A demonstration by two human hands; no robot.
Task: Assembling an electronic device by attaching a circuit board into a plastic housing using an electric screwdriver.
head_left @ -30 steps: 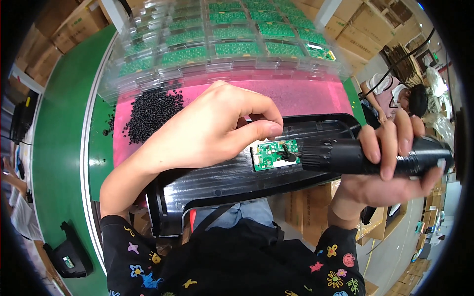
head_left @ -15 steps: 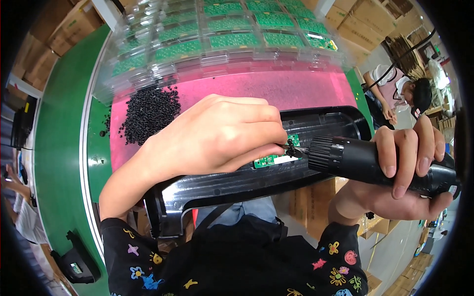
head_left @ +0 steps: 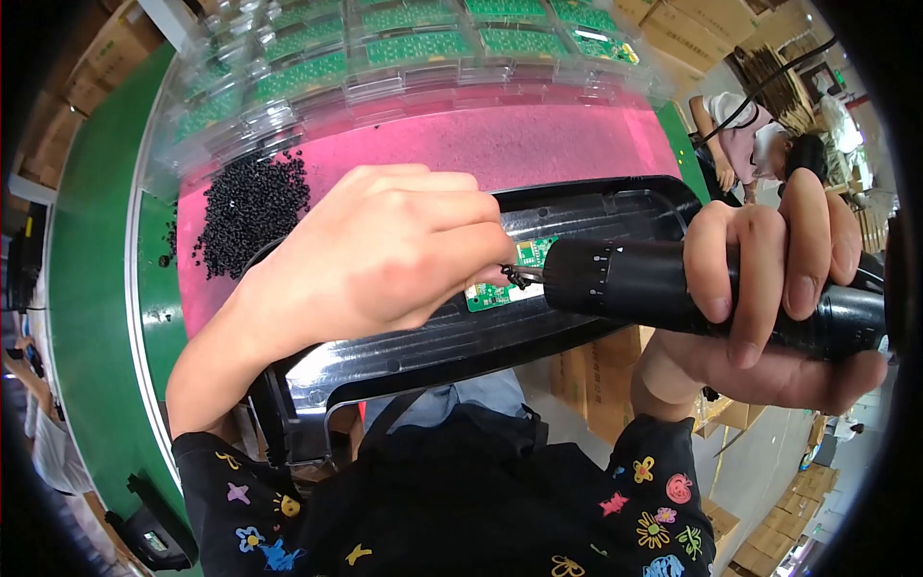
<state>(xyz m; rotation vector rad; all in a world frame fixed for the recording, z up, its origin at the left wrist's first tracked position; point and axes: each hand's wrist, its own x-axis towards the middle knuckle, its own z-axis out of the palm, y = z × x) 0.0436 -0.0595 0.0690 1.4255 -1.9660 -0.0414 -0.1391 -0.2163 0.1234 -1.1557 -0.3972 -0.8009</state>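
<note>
My right hand (head_left: 769, 279) is wrapped round a black electric screwdriver (head_left: 635, 281), held nearly level with its tip pointing left. The thumb and fingertips of my left hand (head_left: 404, 250) are pinched together on a few small black screws (head_left: 519, 277), right at the screwdriver's tip. Just which screw meets the bit cannot be made out. Beneath the tip, a green circuit board (head_left: 486, 296) lies inside a long black plastic housing (head_left: 433, 354), which rests across the table's near edge. My left hand and the screwdriver cover part of both.
A heap of small black screws (head_left: 252, 207) sits on the pink mat (head_left: 538, 135), left of the housing. Clear plastic trays (head_left: 423, 82) of green circuit boards are stacked behind it. Another black housing (head_left: 154, 534) lies at lower left. A co-worker (head_left: 760, 144) sits at far right.
The whole view has shifted, so things sit further left and higher. The screwdriver's front end has come closer to my left fingertips, and its collar shows a different side.
</note>
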